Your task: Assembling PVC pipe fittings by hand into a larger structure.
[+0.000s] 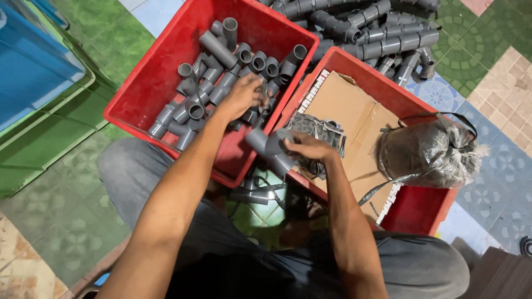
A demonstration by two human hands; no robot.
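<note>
Left hand [244,95] reaches down into the left red crate [145,83], fingers curled over the loose grey pipe fittings [221,72] there; it looks to be closing on one, but whether a piece is actually gripped cannot be told, since the fingers hide it. Right hand [310,148] is closed around a grey tee fitting [269,147], held in the gap between the two crates, above the person's lap. That piece is kept up and angled toward the left hand's side, probably so an open socket faces whatever the left hand brings back.

The left crate sits right in front of the left arm, fittings piled loose toward its far half, which makes it an easy grab bin. The right red crate [413,207] touches it on the right and is lined with flattened cardboard [354,113]. On the cardboard: a small crumpled plastic bag [318,128] just behind the right hand, and a bigger dark bundle wrapped in clear plastic [429,150] farther right.

Beyond both crates lies a heap of assembled grey pipe pieces [371,33] on the tiled floor [499,88]. A blue bin [33,61] stands far left, well apart.
</note>
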